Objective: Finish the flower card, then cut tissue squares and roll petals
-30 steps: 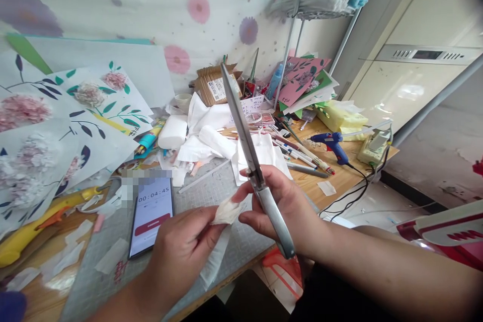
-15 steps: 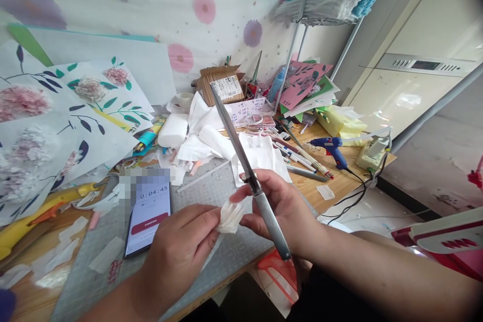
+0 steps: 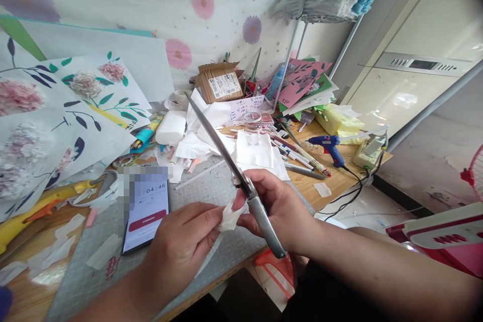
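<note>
A folded piece of thin white paper (image 3: 229, 217) is pinched at its left side by my left hand (image 3: 184, 241). My right hand (image 3: 277, 209) holds long metal scissors (image 3: 224, 148) across its palm, blades pointing up and to the left, handle end down by the wrist. The thumb and forefinger of that same hand touch the right side of the paper. Both hands are above the grey cutting mat (image 3: 237, 251) near the table's front edge. The scissor blades look closed together. A narrow white strip hangs below my left hand.
A phone (image 3: 146, 211) showing a timer lies left of my hands. Paper flower pictures (image 3: 86, 90) lean at the left. Behind are white tissues (image 3: 254, 148), pens and a cardboard box (image 3: 221, 83). A blue glue gun (image 3: 328, 147) with its cable lies at the right.
The scissors have tilted further left, and my right thumb and forefinger have closed in on the paper. The view has shifted slightly.
</note>
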`<control>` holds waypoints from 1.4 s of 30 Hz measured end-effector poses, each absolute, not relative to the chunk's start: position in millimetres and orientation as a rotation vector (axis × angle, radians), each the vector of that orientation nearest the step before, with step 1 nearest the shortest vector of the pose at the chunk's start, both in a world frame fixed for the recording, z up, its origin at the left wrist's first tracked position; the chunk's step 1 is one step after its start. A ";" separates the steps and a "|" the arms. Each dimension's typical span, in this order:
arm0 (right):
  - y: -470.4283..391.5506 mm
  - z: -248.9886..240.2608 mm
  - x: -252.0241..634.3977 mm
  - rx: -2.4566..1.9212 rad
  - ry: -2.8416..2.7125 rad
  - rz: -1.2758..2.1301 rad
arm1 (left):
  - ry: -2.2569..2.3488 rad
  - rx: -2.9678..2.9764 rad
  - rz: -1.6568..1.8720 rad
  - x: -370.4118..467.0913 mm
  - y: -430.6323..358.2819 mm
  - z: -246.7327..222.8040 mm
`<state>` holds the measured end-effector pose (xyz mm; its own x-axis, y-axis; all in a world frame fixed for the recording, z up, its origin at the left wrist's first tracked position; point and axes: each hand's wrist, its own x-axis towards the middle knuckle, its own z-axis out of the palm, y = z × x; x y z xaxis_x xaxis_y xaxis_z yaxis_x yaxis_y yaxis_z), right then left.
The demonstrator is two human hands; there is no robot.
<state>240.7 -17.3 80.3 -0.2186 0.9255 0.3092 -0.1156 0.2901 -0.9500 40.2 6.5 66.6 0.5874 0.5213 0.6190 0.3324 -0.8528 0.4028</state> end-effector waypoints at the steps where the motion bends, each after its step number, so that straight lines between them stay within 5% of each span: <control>1: -17.0 80.2 240.6 -0.795 -1.447 1.169 | 0.706 2.566 1.114 40.3 6.1 66.2; 14: -18.6 73.9 239.1 -0.887 -1.519 1.088 | 0.851 1.546 0.811 38.6 -1.0 61.6; 24: -19.1 78.6 232.7 -0.865 -1.537 1.153 | 0.885 1.386 0.869 40.9 2.8 59.4; 42: -14.5 75.2 241.5 -0.868 -1.521 1.133 | 0.806 2.085 0.859 37.4 6.6 74.1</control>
